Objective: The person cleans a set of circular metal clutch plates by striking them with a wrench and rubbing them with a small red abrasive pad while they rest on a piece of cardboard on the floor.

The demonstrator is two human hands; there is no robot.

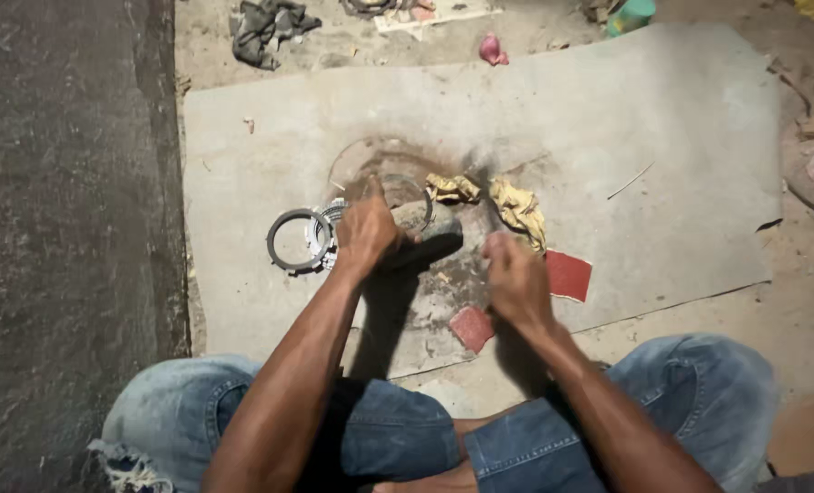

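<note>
Head view, left hand (pixel 367 230) on thin grey metal ring (pixel 405 203)

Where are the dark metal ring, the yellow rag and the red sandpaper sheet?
dark metal ring (pixel 276 248), head view, on its left band.
yellow rag (pixel 519 210), head view, on its crumpled middle.
red sandpaper sheet (pixel 569 275), head view, on its flat centre.

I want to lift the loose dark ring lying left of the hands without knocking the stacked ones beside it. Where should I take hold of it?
Probably grip the dark ring at its left rim, coming from the left. It lies flat on the grey sheet, its centre is open so a finger can hook inside, and the stacked rings and left hand crowd its right side.
</note>
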